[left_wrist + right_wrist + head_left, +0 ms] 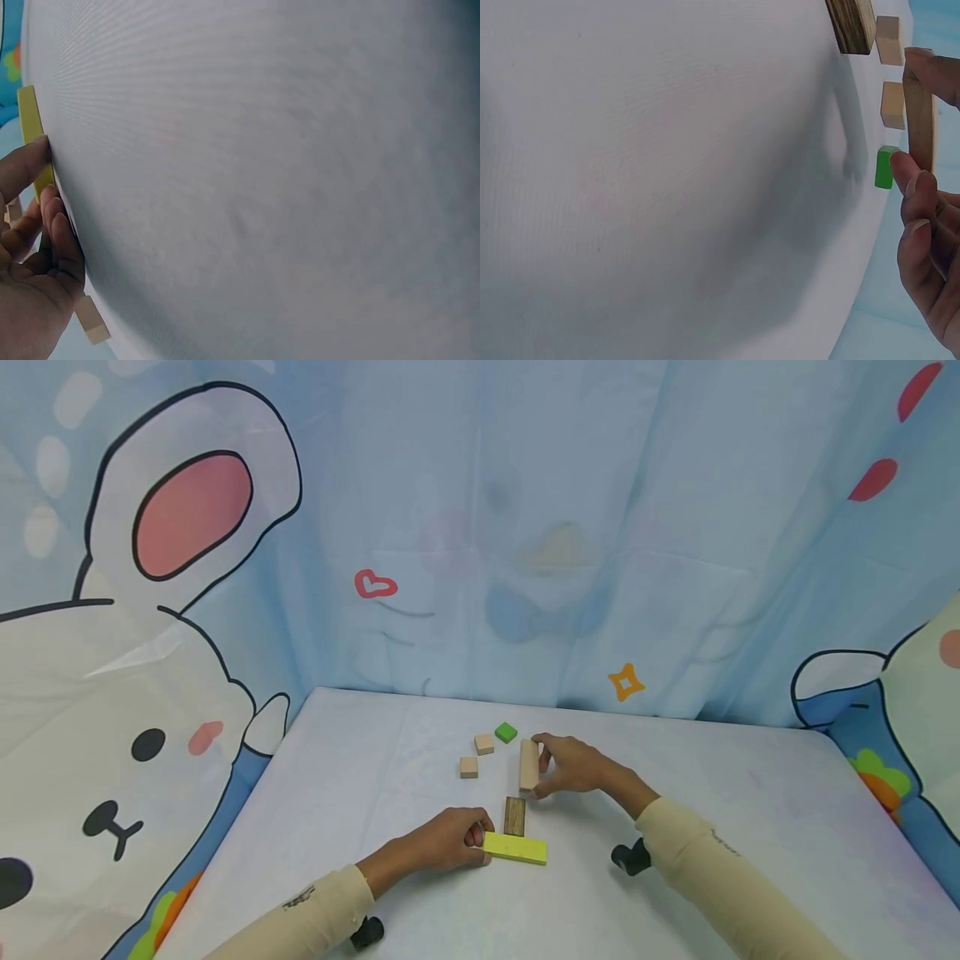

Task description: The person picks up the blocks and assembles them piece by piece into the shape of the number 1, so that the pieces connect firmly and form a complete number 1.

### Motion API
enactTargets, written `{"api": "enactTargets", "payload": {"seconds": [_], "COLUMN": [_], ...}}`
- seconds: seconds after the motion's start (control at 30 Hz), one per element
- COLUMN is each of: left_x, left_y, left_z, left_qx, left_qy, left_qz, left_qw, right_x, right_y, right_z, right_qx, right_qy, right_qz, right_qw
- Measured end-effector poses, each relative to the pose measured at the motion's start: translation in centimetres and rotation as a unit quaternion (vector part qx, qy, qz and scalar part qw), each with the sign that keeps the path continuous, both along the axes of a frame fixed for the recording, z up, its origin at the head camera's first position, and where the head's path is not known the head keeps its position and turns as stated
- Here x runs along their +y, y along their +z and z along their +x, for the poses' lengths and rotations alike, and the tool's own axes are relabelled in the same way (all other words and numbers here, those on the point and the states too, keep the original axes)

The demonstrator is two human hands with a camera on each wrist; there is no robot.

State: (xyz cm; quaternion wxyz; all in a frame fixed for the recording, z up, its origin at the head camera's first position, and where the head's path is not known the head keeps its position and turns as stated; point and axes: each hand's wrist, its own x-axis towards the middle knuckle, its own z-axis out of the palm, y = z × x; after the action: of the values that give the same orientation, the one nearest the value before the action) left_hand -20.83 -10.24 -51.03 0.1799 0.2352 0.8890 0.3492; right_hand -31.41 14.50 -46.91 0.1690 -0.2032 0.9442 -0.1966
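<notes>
My left hand (450, 839) pinches the left end of a long yellow block (516, 848) low over the white table; the left wrist view shows thumb and fingers at that yellow block (30, 116). A plain wooden block (528, 766), longer than wide, is pinched between the thumb and fingers of my right hand (573, 766). In the right wrist view this wooden block (920, 112) is gripped near both ends. Between the two hands lies a dark-grained brown block (514, 817), just beyond the yellow one.
Two small pale wooden cubes (468, 767) and a green block (506, 732) sit left of and behind the right hand. A printed blue curtain (525, 635) hangs along the back edge of the white table (360, 760). Black wrist devices (631, 857) show below both sleeves.
</notes>
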Motion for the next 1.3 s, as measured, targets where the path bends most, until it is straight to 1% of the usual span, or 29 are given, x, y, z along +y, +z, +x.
{"api": "enactTargets", "payload": {"seconds": [0.2, 0.47, 0.7, 0.87, 1.13, 1.3], "left_x": [0.0, 0.0, 0.0, 0.0, 0.0, 0.0], "left_y": [0.0, 0.0, 0.0, 0.0, 0.3, 0.2], "left_z": [0.0, 0.0, -0.1, -0.1, -0.1, -0.1], "left_qx": [-0.003, 0.003, 0.0, -0.002, 0.0, -0.002], "left_qy": [0.004, 0.001, 0.001, 0.003, 0.001, -0.002], "left_qz": [-0.004, -0.006, -0.004, -0.004, -0.005, -0.005], "left_qw": [1.0, 1.0, 1.0, 1.0, 1.0, 1.0], "right_x": [-0.3, -0.3, -0.4, -0.5, -0.7, -0.9], "right_y": [-0.3, -0.4, -0.6, -0.8, -1.1, -1.1], "right_z": [0.1, 0.1, 0.0, 0.0, -0.2, -0.1], "right_qx": [0.002, 0.007, 0.011, 0.013, 0.008, -0.002], "right_qy": [0.004, 0.009, 0.011, 0.013, 0.006, 0.002], "right_qz": [0.004, -0.002, 0.003, -0.002, -0.005, -0.009], "right_qw": [1.0, 0.9999, 0.9999, 0.9998, 0.9999, 1.0]}}
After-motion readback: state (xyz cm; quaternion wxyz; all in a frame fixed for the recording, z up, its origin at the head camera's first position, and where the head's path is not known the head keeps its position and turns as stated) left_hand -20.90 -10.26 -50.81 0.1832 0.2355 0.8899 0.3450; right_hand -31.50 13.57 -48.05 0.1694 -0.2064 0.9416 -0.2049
